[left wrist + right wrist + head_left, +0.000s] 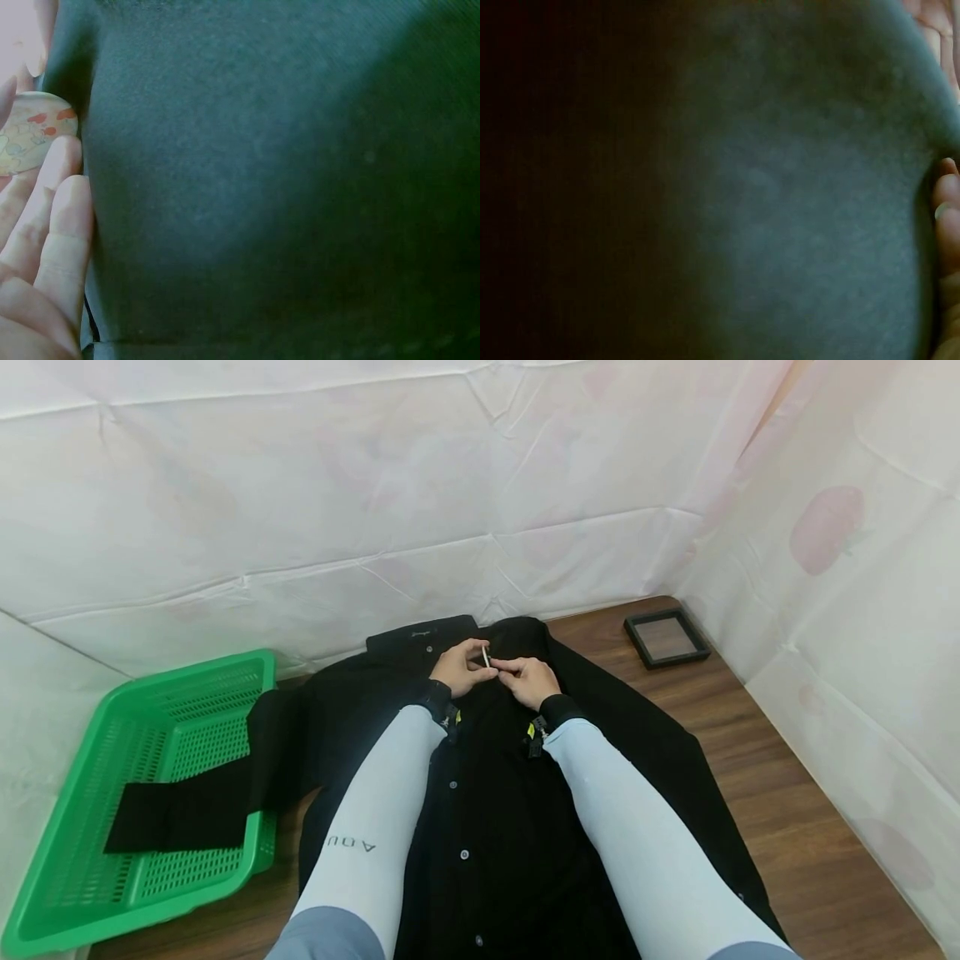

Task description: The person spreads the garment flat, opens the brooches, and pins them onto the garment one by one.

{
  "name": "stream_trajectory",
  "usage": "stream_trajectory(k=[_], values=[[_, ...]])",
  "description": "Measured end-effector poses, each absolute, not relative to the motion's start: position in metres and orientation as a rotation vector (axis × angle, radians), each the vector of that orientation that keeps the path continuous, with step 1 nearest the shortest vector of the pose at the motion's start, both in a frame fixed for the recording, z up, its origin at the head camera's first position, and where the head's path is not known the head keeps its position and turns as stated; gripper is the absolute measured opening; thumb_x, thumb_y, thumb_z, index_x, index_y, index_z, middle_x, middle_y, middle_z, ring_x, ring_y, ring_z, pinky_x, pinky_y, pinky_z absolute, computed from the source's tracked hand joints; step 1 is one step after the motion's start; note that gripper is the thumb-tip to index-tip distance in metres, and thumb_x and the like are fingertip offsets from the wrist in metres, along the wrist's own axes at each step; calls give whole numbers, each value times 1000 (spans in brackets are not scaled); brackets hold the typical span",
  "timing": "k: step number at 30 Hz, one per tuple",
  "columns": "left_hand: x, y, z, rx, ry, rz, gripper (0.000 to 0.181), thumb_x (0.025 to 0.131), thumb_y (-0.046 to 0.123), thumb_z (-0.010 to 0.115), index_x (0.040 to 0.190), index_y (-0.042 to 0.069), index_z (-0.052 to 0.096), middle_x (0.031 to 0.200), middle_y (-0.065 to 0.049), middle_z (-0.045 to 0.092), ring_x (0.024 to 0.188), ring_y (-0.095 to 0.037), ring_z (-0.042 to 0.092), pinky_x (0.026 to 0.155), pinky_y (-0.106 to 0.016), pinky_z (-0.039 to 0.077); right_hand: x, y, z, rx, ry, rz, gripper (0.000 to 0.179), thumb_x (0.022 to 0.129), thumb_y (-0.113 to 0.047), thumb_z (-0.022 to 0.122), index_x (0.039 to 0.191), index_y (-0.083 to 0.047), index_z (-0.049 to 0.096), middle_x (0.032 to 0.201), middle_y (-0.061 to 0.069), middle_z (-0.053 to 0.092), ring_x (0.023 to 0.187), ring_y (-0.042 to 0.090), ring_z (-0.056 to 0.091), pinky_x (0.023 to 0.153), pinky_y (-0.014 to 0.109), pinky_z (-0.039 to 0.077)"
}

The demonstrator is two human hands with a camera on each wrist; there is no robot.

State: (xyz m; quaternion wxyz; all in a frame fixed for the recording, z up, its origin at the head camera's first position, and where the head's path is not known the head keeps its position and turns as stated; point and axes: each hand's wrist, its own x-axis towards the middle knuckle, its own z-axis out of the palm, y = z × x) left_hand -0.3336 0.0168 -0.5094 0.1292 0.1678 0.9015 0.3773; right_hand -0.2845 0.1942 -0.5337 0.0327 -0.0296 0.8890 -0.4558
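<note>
A black button-up shirt lies spread out front up, its collar at the far side. Over its upper chest my left hand holds a thin round badge on edge between thumb and fingers. In the left wrist view the badge shows a pale face with red and cartoon-like prints. My right hand meets it from the other side, with thumb and curled forefinger pinched at its back. The badge's back and whatever the right fingertips grip there are hidden. In the right wrist view, only fingertips show beside dark cloth.
A green plastic basket stands at the left, and one folded shirt sleeve hangs into it. A black square frame lies at the back right of the wooden table. Pale curtains enclose the back and sides.
</note>
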Motion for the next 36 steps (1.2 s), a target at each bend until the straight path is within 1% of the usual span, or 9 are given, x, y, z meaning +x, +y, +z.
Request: stream_trajectory(k=[6,12,15,17,20,24,29,33,36], values=[[-332,18,-508,471,2633,1080,56,86,30,73,137,18,52,135,-8,56,103,-21,65,84,-36,53,-284,195,-533,-118,2731,-1374,32,97,-29,59,129,-33,61,84,3,61,51,20,40,55,32,36],[-331,16,-506,483,2635,1090,57,86,29,73,137,17,51,135,-8,56,104,-22,65,85,-37,53,-284,193,-530,-151,2740,-1370,33,97,-29,59,130,-32,61,75,4,57,53,20,43,55,32,38],[-330,16,-507,480,2638,1093,57,86,29,73,137,17,51,135,-8,56,104,-22,65,85,-37,53,-284,193,-529,-148,2735,-1370,33,97,-29,58,129,-32,61,73,4,57,54,21,45,56,32,38],[-329,17,-508,478,2640,1100,57,86,29,74,137,17,51,135,-8,56,103,-22,65,84,-36,53,-284,194,-529,-142,2733,-1371,32,97,-28,58,129,-30,62,75,3,60,58,20,48,58,32,40],[-328,19,-509,503,2648,1101,58,86,28,73,138,18,50,134,-8,57,101,-22,65,82,-35,53,-285,195,-531,-124,2754,-1362,31,97,-27,57,127,-26,65,84,0,65,66,17,54,64,31,42],[-324,23,-510,538,2655,1100,61,88,28,71,142,18,45,134,-6,57,96,-20,64,80,-34,53,-285,195,-533,-91,2791,-1349,31,96,-26,58,127,-21,64,95,-3,67,73,14,58,69,31,44],[-322,27,-510,520,2662,1072,67,87,30,72,144,16,42,130,-4,59,94,-18,63,81,-32,52,-284,194,-536,-60,2776,-1358,39,95,-27,61,133,-18,57,94,-2,65,75,14,59,70,32,46],[-323,27,-510,511,2664,1058,65,87,31,72,143,15,44,126,-4,61,97,-18,62,82,-32,51,-286,193,-537,-45,2787,-1350,41,94,-27,62,134,-17,56,94,-3,65,76,13,59,72,32,46],[-323,27,-510,491,2668,1068,62,86,32,73,140,15,47,121,-5,61,96,-19,62,82,-33,51,-286,193,-535,-35,2775,-1363,41,94,-26,62,134,-17,55,97,-2,65,80,14,60,74,33,47]])
